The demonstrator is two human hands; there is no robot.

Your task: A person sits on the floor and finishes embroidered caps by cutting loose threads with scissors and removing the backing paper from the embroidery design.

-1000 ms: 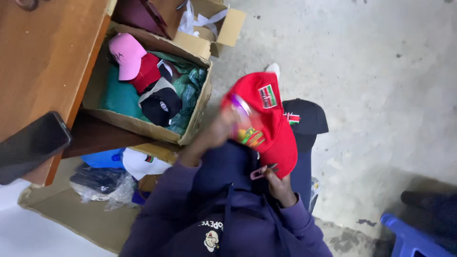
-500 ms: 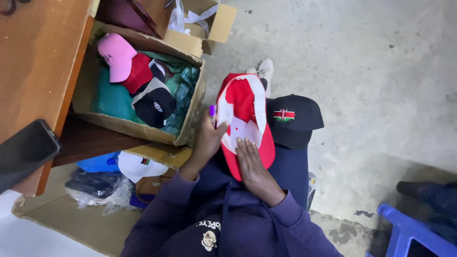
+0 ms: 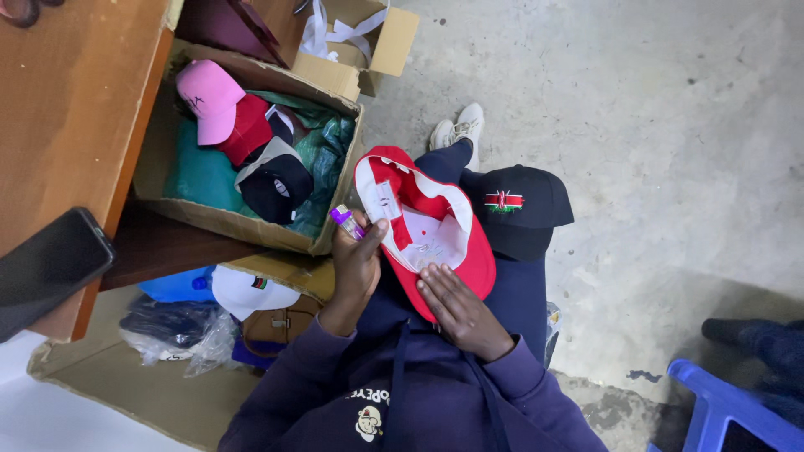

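Observation:
A red cap (image 3: 423,226) lies upside down on my lap, its white inner lining facing up. My left hand (image 3: 356,259) grips the cap's left edge and also holds a small purple object (image 3: 343,219) between its fingers. My right hand (image 3: 456,305) lies flat on the lower part of the cap, fingers stretched out on the red brim. A black cap (image 3: 519,209) with a small embroidered flag patch rests on my right knee, touching the red cap.
A cardboard box (image 3: 243,222) to the left holds pink, red and black caps over green plastic. A wooden table (image 3: 75,117) carries a black phone (image 3: 46,268). A white cap (image 3: 243,289) and bags lie under it. A blue plastic chair (image 3: 729,410) stands at lower right.
The red cap was turned over from outside-up to lining-up and brought down onto my lap. My right hand came from beneath it to lie flat on top.

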